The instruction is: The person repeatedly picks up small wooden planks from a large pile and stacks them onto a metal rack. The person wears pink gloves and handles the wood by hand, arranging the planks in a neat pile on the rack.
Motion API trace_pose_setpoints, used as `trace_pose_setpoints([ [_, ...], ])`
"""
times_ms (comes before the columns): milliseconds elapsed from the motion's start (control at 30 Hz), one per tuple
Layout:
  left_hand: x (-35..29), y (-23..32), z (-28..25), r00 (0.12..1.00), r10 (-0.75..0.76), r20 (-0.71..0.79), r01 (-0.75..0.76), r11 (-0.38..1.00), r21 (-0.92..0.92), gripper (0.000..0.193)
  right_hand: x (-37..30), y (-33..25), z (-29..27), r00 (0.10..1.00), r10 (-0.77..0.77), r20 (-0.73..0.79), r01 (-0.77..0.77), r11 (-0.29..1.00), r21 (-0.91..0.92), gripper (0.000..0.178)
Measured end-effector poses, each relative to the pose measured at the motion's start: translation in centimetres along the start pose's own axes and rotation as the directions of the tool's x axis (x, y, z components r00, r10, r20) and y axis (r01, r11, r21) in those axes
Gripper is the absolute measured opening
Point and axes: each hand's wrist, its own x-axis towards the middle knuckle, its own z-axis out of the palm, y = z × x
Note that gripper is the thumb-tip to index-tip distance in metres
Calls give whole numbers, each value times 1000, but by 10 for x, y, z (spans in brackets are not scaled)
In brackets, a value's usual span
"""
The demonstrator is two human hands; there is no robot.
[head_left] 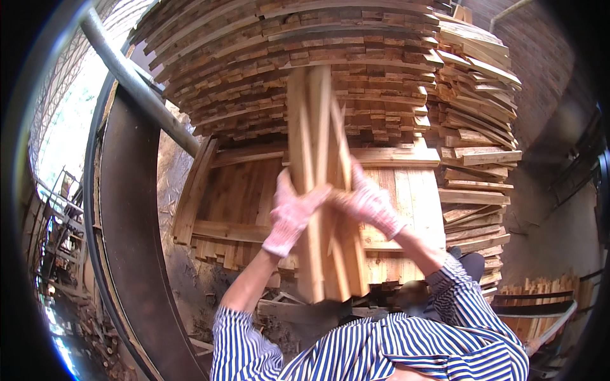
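Observation:
Both my hands wear pale pink work gloves and grip a bundle of wooden boards [321,254]. The boards stand lengthwise in front of me, somewhat smeared by motion. My left hand [293,211] is closed round the bundle's left side. From the right, my right hand [372,204] clasps it, and the fingers of the two hands nearly meet across the front. Under and behind the bundle lies a layer of flat planks [403,200], with crosswise wooden strips [232,230] on it.
A tall stack of layered boards [254,95] rises at the far side. More uneven boards [480,159] are piled to its right. On the left run a dark metal beam [136,190] and a slanting grey pipe [136,82]. A bin of short wood pieces [540,308] stands at lower right.

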Motion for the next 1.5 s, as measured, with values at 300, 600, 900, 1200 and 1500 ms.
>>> trace_pose_setpoints([
  [300, -68, 120, -167, 774, 41, -632, 398, 745, 535, 60, 57, -55, 190, 934, 277, 224, -308, 944, 120, 92],
  [600, -22, 76, -376, 819, 573, 10, 365, -536, 761, 60, 27, -65, 133, 893, -183, 411, 71, 960, 273, 106],
  [900, 258, -138, 125, 915, 159, 370, -380, 645, 663, 53, -67, 106, -119, 900, 102, -425, -20, 981, 194, 77],
  [1200, 489, -397, 207, 968, -208, -138, 201, 322, 925, 92, -92, 331, -304, 539, 714, -447, -460, 694, 554, 75],
  [1500, 594, -474, 245, 916, -342, -209, 295, 222, 929, 106, 57, 494, -467, 127, 807, -577, -604, 524, 600, 95],
])
